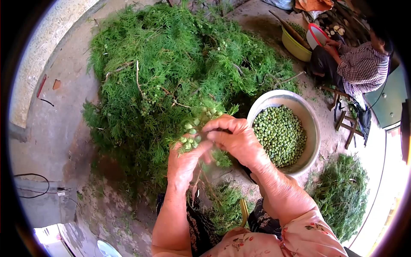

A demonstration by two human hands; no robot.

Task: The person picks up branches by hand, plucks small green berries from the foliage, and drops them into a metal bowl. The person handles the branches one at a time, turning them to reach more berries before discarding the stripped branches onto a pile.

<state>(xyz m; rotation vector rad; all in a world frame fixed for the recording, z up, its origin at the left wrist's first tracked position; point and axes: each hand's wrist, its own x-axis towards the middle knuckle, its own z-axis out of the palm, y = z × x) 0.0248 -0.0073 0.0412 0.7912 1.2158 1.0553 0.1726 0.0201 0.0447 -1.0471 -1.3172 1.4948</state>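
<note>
A leafy evergreen sprig (190, 132) bearing several round green cones is in my left hand (182, 165), whose fingers are closed round its stem. Right beside it, my right hand (239, 139) is closed in a pinch at the cones; what lies between thumb and forefinger is hidden. Below my right fingers the sprig's twiggy end hangs down, partly blurred. To the right of my hands stands a large metal basin (316, 128) with many loose green cones (279, 136) in it.
A big heap of cut evergreen branches (145, 55) spreads ahead. A smaller heap (342, 195) lies at right. At upper right a seated person (364, 66) holds a red-rimmed white bowl (314, 36) near a yellow tub (295, 49). A wooden stool (347, 126) stands nearby.
</note>
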